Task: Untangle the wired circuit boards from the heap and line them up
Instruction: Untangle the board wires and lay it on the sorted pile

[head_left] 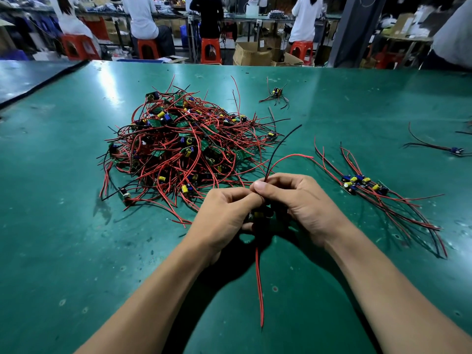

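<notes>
Wired circuit board (258,215) between 2 hands (222,220)

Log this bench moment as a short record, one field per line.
surface: green mat
heap: tangled boards with red and black wires, left of centre
row: several boards laid side by side, right of the hands
loose board: beyond the heap
second loose board: far right
left hand: grips held board
right hand: pinches its wires
</notes>
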`<state>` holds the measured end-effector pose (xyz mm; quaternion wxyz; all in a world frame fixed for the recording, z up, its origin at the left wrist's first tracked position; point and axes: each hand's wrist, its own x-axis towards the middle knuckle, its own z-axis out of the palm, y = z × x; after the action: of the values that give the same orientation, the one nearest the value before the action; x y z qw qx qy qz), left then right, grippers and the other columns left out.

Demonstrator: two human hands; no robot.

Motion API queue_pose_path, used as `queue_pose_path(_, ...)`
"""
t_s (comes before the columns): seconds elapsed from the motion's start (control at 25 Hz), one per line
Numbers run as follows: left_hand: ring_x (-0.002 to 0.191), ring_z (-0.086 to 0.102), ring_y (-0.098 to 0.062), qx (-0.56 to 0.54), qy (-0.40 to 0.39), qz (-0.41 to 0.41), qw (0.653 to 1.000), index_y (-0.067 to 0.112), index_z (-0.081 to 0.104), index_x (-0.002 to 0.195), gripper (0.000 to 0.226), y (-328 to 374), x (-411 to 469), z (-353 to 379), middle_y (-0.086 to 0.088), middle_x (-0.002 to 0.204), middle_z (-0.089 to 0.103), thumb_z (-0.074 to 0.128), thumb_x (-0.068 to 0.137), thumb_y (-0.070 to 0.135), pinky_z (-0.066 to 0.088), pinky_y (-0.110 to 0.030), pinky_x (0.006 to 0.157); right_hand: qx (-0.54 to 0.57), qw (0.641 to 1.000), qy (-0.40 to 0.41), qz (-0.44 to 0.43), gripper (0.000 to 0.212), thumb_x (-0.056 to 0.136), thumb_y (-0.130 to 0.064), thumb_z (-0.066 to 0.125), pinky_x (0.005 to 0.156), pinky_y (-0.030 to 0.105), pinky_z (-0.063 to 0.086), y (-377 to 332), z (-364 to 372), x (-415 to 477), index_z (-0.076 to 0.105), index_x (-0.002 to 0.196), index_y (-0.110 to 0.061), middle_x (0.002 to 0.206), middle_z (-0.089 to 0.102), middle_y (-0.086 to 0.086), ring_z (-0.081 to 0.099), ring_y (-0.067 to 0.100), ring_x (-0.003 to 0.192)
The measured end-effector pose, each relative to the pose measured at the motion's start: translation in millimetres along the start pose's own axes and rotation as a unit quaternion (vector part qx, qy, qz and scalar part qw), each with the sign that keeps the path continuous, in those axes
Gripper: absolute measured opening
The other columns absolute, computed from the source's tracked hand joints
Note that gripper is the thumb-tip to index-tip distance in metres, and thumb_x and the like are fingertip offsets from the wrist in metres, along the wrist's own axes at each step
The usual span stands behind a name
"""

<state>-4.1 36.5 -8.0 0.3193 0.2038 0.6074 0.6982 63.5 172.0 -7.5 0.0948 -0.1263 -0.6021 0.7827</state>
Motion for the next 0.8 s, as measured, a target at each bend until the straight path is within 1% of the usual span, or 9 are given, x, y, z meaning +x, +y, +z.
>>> queue_pose_path(0.04, 0.062, 0.066, -0.018, 0.005, 0.003, 0.000, 1.000, 0.006, 0.075, 0.073, 0.019, -0.5, 0.4, 1.0, -0.011, 0.071, 0.069, 0.062, 0.088, 0.005, 0.053, -0.023, 0.051, -0.017, 1.000, 0.018, -0.014, 0.018, 0.076, -0.023, 0.083, 0.058, 0.037, 0.055, 0.9, 0.1, 0.4, 0.069, 0.075, -0.013, 0.071, 0.058, 0.011, 0.054, 0.017, 0.059)
queue_pose_path(0.08, 0.063, 0.067, -0.018, 0.008, 0.006, -0.001, 1.000, 0.006, 0.074, 0.072, 0.020, -0.5, 0.6, 1.7, -0.012, 0.070, 0.069, 0.063, 0.088, 0.005, 0.055, -0.024, 0.052, -0.033, 0.999, 0.036, -0.020, 0.021, 0.074, -0.026, 0.084, 0.055, 0.029, 0.047, 2.1, 0.3, 1.2, 0.065, 0.069, -0.017, 0.066, 0.053, 0.008, 0.046, 0.014, 0.054)
queue_pose_path(0.12, 0.063, 0.069, -0.018, 0.009, 0.010, -0.001, 1.000, 0.006, 0.074, 0.070, 0.021, -0.3, 1.0, 1.9, -0.011, 0.068, 0.068, 0.063, 0.088, 0.005, 0.056, -0.025, 0.053, -0.036, 0.998, 0.048, -0.018, 0.025, 0.074, -0.027, 0.084, 0.054, 0.028, 0.039, 3.6, 0.4, 2.4, 0.062, 0.065, -0.019, 0.062, 0.048, 0.006, 0.039, 0.012, 0.050)
queue_pose_path(0.2, 0.062, 0.069, -0.017, 0.010, 0.018, 0.002, 1.000, 0.005, 0.072, 0.067, 0.023, -0.9, 2.7, 1.1, -0.009, 0.064, 0.063, 0.062, 0.087, 0.004, 0.054, -0.024, 0.052, -0.018, 0.998, 0.062, -0.002, 0.029, 0.077, -0.026, 0.083, 0.052, 0.026, 0.034, 6.4, 1.2, 4.9, 0.059, 0.062, -0.020, 0.055, 0.040, 0.002, 0.032, 0.010, 0.045)
queue_pose_path(0.36, 0.058, 0.066, -0.015, 0.036, 0.006, -0.004, 0.999, -0.003, 0.069, 0.069, 0.019, -1.5, 2.2, 1.7, -0.011, 0.064, 0.066, 0.062, 0.085, 0.003, 0.050, -0.021, 0.049, 0.001, 0.992, 0.128, 0.009, 0.027, 0.082, -0.022, 0.079, 0.039, 0.015, 0.019, 5.6, -2.0, 10.6, 0.057, 0.065, -0.021, 0.046, 0.033, -0.005, 0.025, 0.007, 0.035)
queue_pose_path(0.48, 0.054, 0.063, -0.013, 0.061, -0.007, -0.008, 0.998, 0.004, 0.073, 0.068, 0.020, 0.0, 0.0, 4.2, -0.010, 0.063, 0.068, 0.062, 0.084, 0.004, 0.047, -0.018, 0.047, 0.069, 0.980, 0.186, -0.018, 0.018, 0.086, -0.010, 0.072, 0.033, 0.017, 0.020, -0.8, -10.3, 17.0, 0.055, 0.080, -0.012, 0.060, 0.044, 0.000, 0.029, 0.003, 0.034)
queue_pose_path(0.56, 0.054, 0.064, -0.013, 0.063, -0.011, -0.007, 0.998, 0.005, 0.073, 0.068, 0.019, 1.8, -0.9, 4.3, -0.010, 0.064, 0.068, 0.063, 0.084, 0.005, 0.046, -0.017, 0.048, 0.102, 0.976, 0.194, -0.021, 0.014, 0.090, -0.012, 0.068, 0.033, 0.016, 0.022, -4.8, -14.3, 18.3, 0.057, 0.084, -0.007, 0.059, 0.040, -0.003, 0.027, 0.002, 0.034)
queue_pose_path(0.64, 0.054, 0.064, -0.012, 0.064, -0.014, -0.008, 0.998, 0.004, 0.073, 0.070, 0.018, 3.4, -2.2, 3.1, -0.010, 0.064, 0.068, 0.063, 0.085, 0.005, 0.047, -0.017, 0.048, 0.151, 0.973, 0.175, 0.003, 0.021, 0.090, -0.021, 0.067, 0.032, 0.016, 0.021, -7.9, -15.0, 17.2, 0.059, 0.076, -0.008, 0.055, 0.029, -0.006, 0.025, 0.002, 0.033)
queue_pose_path(0.8, 0.056, 0.062, -0.012, 0.085, -0.023, -0.007, 0.996, 0.003, 0.073, 0.072, 0.017, 5.1, -2.8, 1.4, -0.008, 0.065, 0.069, 0.063, 0.085, 0.007, 0.047, -0.018, 0.050, 0.271, 0.951, 0.139, 0.053, 0.028, 0.078, -0.027, 0.070, 0.029, 0.016, 0.022, -14.5, -13.7, 15.6, 0.058, 0.059, -0.010, 0.053, 0.031, -0.006, 0.027, 0.003, 0.031)
